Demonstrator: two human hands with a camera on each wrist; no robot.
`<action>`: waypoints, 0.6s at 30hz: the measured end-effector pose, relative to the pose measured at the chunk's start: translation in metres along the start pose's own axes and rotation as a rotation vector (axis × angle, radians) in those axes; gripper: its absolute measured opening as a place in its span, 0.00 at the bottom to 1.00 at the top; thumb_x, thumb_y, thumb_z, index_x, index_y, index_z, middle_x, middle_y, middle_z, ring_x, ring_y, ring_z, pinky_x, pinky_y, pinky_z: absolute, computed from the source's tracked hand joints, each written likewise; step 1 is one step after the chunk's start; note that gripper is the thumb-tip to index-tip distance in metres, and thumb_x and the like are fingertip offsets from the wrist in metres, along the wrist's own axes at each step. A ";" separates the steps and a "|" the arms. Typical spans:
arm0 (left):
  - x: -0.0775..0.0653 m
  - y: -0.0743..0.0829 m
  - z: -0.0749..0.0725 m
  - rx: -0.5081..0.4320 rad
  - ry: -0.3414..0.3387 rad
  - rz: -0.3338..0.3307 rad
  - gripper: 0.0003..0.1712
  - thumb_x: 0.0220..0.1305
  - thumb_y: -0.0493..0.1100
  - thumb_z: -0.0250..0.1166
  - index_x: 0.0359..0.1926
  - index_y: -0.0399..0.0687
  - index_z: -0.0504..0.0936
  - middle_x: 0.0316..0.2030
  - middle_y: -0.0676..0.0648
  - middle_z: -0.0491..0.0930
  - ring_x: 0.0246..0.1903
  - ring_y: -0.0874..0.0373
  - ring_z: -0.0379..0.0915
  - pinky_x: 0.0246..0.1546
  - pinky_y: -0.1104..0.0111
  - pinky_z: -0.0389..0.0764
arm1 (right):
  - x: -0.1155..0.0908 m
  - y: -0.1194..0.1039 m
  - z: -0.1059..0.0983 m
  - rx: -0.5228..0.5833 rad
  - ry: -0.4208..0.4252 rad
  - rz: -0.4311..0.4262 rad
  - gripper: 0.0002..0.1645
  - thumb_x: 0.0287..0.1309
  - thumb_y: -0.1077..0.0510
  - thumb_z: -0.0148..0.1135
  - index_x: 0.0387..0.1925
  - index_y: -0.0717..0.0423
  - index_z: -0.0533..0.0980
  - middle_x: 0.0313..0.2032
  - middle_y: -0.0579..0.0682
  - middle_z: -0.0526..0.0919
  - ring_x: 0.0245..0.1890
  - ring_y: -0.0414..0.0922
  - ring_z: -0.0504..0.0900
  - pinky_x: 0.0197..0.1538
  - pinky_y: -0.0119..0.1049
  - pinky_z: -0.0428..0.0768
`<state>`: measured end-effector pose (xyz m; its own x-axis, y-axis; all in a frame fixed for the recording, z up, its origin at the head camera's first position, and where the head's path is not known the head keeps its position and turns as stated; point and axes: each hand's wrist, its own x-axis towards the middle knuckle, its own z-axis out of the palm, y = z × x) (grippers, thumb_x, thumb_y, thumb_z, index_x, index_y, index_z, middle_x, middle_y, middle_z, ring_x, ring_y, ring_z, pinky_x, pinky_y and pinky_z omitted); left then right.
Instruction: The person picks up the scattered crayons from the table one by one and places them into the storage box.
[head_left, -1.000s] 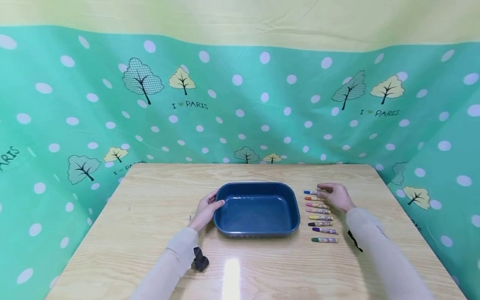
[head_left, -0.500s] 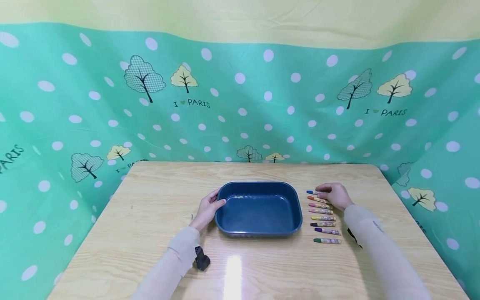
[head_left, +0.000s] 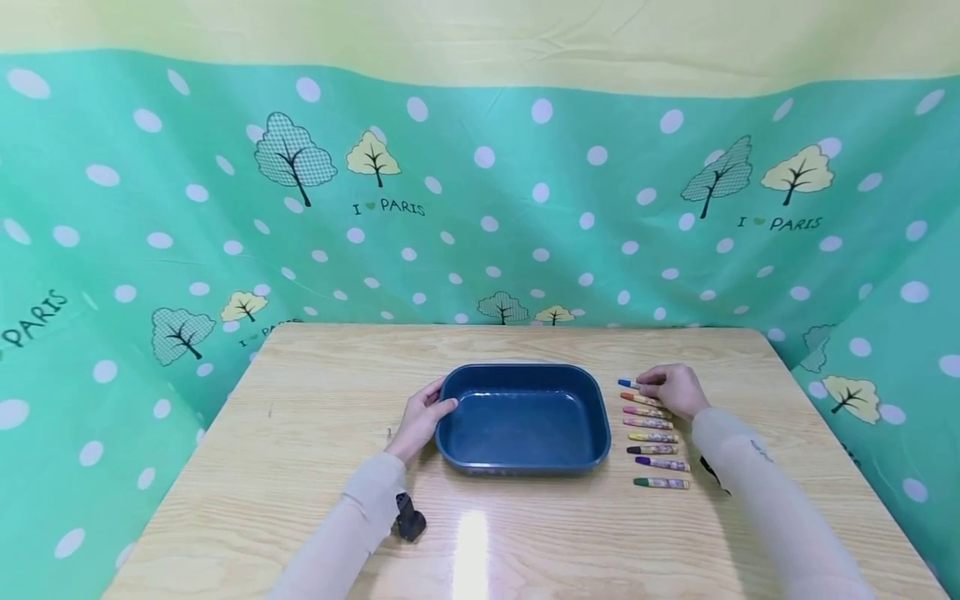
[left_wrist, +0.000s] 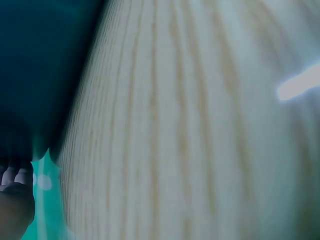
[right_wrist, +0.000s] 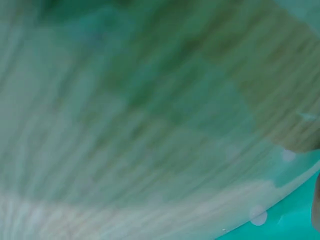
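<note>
In the head view my left hand (head_left: 420,421) grips the left rim of a dark blue rectangular basin (head_left: 522,472), thumb over the edge and fingers outside. The left wrist view shows curled fingertips (left_wrist: 22,176) below the basin's dark wall (left_wrist: 45,75). At the far end of a row of crayons, my right hand (head_left: 677,390) pinches a blue crayon (head_left: 628,383), whose blue tip points left; its other end is hidden by the fingers. Just nearer lie an orange crayon (head_left: 636,398) and a pink crayon (head_left: 643,411).
Further down the row come a lighter pink crayon (head_left: 645,423), then yellow (head_left: 651,437), black, purple and a green crayon (head_left: 661,482) nearest me. All lie on the wooden table (head_left: 315,417), right of the basin. A patterned green curtain (head_left: 480,208) hangs behind.
The right hand's fingers have closed onto the blue crayon, and its tip now angles slightly. The left hand keeps its hold on the basin; the head view has shifted a little.
</note>
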<state>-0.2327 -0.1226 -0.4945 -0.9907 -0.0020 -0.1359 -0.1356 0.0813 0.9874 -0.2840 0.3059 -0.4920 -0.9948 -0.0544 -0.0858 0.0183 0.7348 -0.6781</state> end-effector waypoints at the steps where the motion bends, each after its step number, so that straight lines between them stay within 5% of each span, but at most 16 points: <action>1: 0.000 0.000 0.001 -0.003 -0.001 -0.002 0.30 0.58 0.37 0.59 0.63 0.43 0.66 0.60 0.38 0.68 0.59 0.46 0.65 0.60 0.57 0.68 | -0.001 0.000 -0.001 0.005 -0.001 0.005 0.14 0.55 0.61 0.61 0.43 0.61 0.80 0.43 0.61 0.81 0.43 0.54 0.78 0.47 0.47 0.78; 8: -0.005 0.012 0.006 -0.024 -0.024 0.003 0.30 0.58 0.35 0.59 0.63 0.40 0.66 0.60 0.36 0.68 0.59 0.45 0.65 0.61 0.58 0.68 | -0.005 0.001 -0.006 0.063 -0.011 0.063 0.18 0.55 0.55 0.62 0.46 0.61 0.78 0.44 0.60 0.81 0.42 0.50 0.79 0.45 0.41 0.79; 15: 0.000 0.000 0.005 -0.016 -0.010 0.008 0.30 0.59 0.36 0.59 0.63 0.41 0.66 0.60 0.36 0.68 0.58 0.46 0.66 0.60 0.59 0.69 | -0.015 -0.013 -0.010 0.142 0.015 0.016 0.21 0.55 0.54 0.62 0.49 0.60 0.77 0.50 0.61 0.78 0.52 0.55 0.75 0.54 0.48 0.75; 18: 0.000 0.000 0.003 -0.011 0.004 -0.005 0.29 0.58 0.36 0.59 0.63 0.43 0.67 0.60 0.39 0.69 0.58 0.48 0.67 0.60 0.58 0.69 | -0.018 -0.027 -0.010 0.159 0.030 -0.031 0.20 0.55 0.53 0.62 0.48 0.59 0.78 0.49 0.59 0.79 0.49 0.53 0.77 0.51 0.46 0.78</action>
<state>-0.2331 -0.1198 -0.4952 -0.9901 -0.0067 -0.1402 -0.1403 0.0700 0.9876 -0.2678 0.2936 -0.4648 -0.9976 -0.0537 -0.0428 0.0006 0.6169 -0.7870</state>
